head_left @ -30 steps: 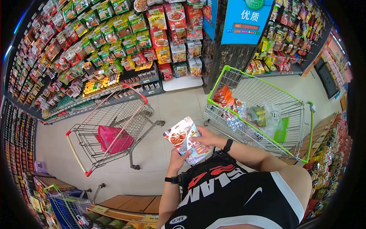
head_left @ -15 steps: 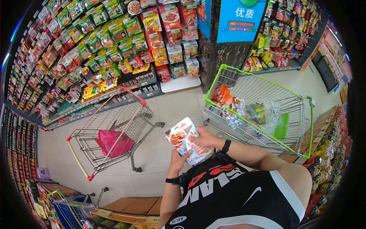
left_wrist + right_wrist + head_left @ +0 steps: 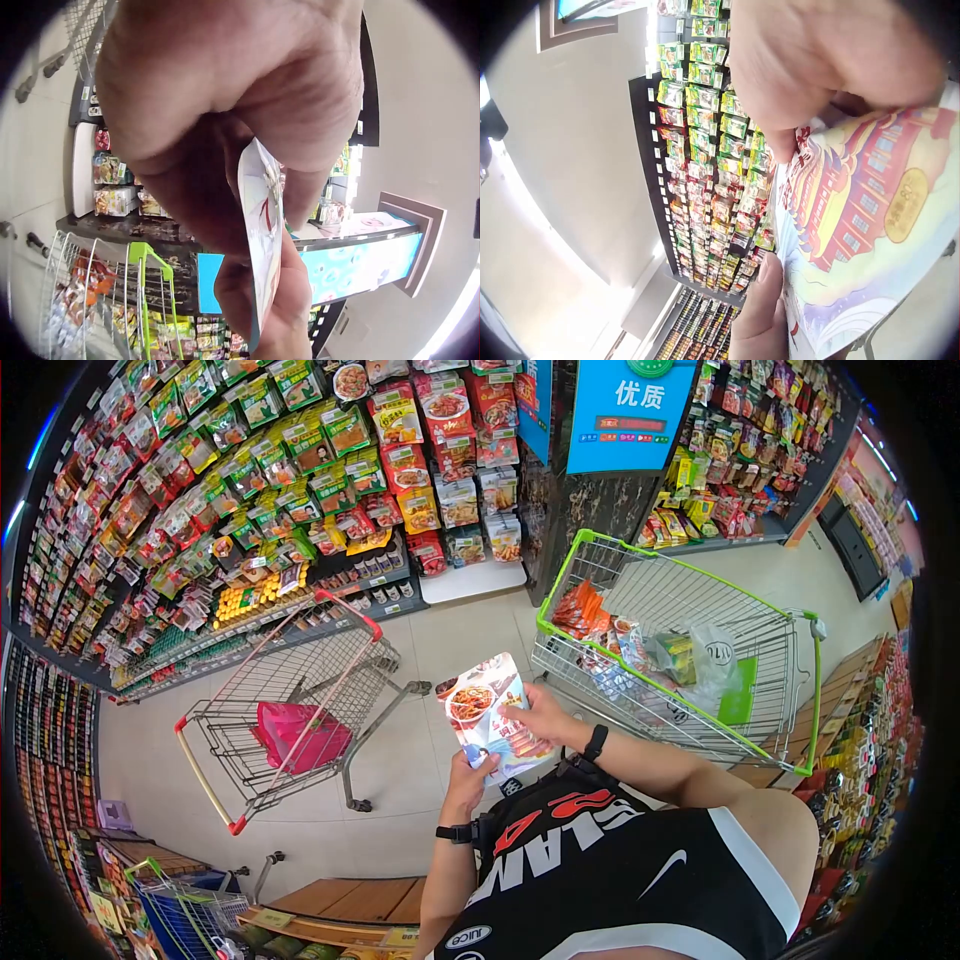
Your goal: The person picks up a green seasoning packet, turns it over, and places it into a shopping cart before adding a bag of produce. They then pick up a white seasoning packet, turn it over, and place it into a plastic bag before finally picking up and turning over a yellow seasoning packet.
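A white food pouch [image 3: 497, 712] with a picture of a bowl of food is held in front of the person's body. The left hand [image 3: 468, 782] pinches its lower left edge, thumb on the printed face. At its right edge the right hand [image 3: 545, 716] grips it, thumb across the front. The left wrist view shows the pouch [image 3: 262, 232] nearly edge-on, between the fingers of the left hand [image 3: 232, 97]. In the right wrist view the pouch [image 3: 855, 217] shows a printed red building, with the right hand [image 3: 832, 60] at its upper edge.
A green-edged cart [image 3: 690, 660] with packets and a plastic bag stands at the right. Another cart [image 3: 290, 710], holding a pink bag [image 3: 300, 737], stands at the left. Shelves of hanging packets [image 3: 290, 470] run behind, beside a pillar with a blue sign [image 3: 630, 420]. Wooden stands flank the person.
The pouch has tilted up and its upper part has shifted slightly right, so its printed face shows more fully. Both hands still hold it. Earlier, the head view shifted slightly.
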Demonstrator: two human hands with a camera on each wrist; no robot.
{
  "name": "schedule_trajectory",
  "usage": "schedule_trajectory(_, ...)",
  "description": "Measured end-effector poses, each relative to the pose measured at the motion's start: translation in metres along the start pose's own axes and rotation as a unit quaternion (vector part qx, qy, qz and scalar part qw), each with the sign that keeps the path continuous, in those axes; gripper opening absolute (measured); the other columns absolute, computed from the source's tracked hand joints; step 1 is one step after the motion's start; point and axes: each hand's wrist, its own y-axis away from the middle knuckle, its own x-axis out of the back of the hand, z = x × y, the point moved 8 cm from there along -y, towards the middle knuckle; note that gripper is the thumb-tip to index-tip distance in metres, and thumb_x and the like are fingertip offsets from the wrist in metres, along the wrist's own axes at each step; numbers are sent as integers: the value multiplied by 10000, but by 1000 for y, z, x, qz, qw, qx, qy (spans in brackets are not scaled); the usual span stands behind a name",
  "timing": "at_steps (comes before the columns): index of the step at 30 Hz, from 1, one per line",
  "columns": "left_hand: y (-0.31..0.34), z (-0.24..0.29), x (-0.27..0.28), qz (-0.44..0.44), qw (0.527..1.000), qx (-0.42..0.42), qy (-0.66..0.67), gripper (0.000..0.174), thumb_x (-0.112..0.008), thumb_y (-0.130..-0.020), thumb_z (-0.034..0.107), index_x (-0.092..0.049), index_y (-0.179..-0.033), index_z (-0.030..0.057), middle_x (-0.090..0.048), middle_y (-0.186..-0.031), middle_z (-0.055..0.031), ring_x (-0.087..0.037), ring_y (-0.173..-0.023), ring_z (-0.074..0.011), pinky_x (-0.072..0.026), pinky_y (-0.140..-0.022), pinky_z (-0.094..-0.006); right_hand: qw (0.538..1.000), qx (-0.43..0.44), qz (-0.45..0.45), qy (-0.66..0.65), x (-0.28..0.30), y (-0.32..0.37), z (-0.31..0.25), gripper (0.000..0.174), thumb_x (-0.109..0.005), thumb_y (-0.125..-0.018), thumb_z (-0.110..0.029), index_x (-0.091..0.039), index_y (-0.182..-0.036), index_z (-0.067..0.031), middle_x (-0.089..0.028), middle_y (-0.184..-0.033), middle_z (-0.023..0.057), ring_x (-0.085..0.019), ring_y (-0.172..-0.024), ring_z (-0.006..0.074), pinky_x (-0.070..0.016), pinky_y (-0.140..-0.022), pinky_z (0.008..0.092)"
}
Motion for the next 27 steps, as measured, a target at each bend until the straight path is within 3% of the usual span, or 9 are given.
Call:
schedule_trajectory(8, 4, 18, -16, 31, 994, -52, -86, 183, -722, -859, 25, -654, -1024, -15, -681, -952, -26, -628, -841, -110, -523, -769, -297, 999, 24, 26, 23, 9, -2, -3, 275, -702, -903, -139, -625, -1111, 25, -710, -974, 56, -639, -862, 83, -540, -788, 276)
schedule_trajectory(9, 4, 20, -16, 40, 992, -61, -100, 177, -724, -858, 34, -656, -1015, -11, -681, -946, -27, -626, -839, -111, -521, -762, -301, 998, 30, 2, 47, 10, -5, -2, 404, -701, -900, -127, -532, -1235, 23, -691, -1050, 69, -643, -887, 105, -540, -779, 279)
schedule_trajectory(12, 15, 59, -26, 95, 926, -140, -338, 192, -729, -847, 67, -660, -1011, -5, -693, -896, -65, -640, -814, -122, -521, -727, -335, 998, 48, 33, 19, 19, -14, 27, 639, -725, -884, -167, -358, -1380, -1, -607, -1245, 131, -625, -1028, 181, -530, -848, 353)
schedule_trajectory(13, 17, 68, -29, 126, 898, -195, -375, 178, -720, -843, 91, -669, -991, 8, -669, -789, -91, -638, -712, -171, -511, -673, -355, 982, 93, 50, 160, 20, -12, 16, 828, -762, -860, -249, -227, -1454, -32, -469, -1402, 176, -530, -1224, 269, -481, -974, 419)
schedule_trajectory(16, 25, 101, -62, 159, 797, -325, -483, 331, -725, -793, 103, -649, -1112, 61, -628, -913, -122, -635, -767, -258, -501, -644, -359, 989, 105, -107, 12, -11, 7, -15, 864, -766, -850, -289, -217, -1470, -42, -461, -1407, 154, -516, -1223, 309, -433, -1013, 490)
schedule_trajectory(17, 32, 116, -83, 155, 779, -335, -507, 393, -736, -772, 125, -641, -1150, 71, -620, -973, -128, -629, -812, -291, -500, -666, -367, 972, 107, -169, -121, -23, 10, -13, 744, -726, -888, -309, -318, -1445, -31, -508, -1366, 121, -537, -1209, 278, -455, -1010, 446)
schedule_trajectory(20, 49, 138, -138, 49, 706, -381, -595, 468, -754, -744, 148, -626, -1188, 77, -593, -1025, -126, -608, -898, -297, -495, -741, -387, 926, -112, -221, -285, -23, 14, 30, 560, -668, -932, -316, -461, -1364, -28, -567, -1306, 107, -551, -1205, 236, -473, -1000, 391)
schedule_trajectory(21, 51, 138, -145, 25, 698, -388, -601, 483, -758, -735, 145, -624, -1193, 73, -587, -1033, -126, -603, -922, -299, -493, -760, -393, 927, -119, -214, -283, -23, 11, 28, 439, -633, -955, -283, -536, -1302, -32, -619, -1239, 96, -589, -1161, 204, -500, -975, 360)
schedule_trajectory(27, 42, 115, -97, 69, 764, -398, -502, 456, -760, -722, 89, -643, -1160, 41, -583, -1015, -137, -600, -945, -303, -496, -802, -381, 917, -174, -151, -326, -11, 14, 21, 447, -640, -940, -247, -526, -1323, -48, -628, -1251, 109, -639, -1098, 222, -533, -942, 386)
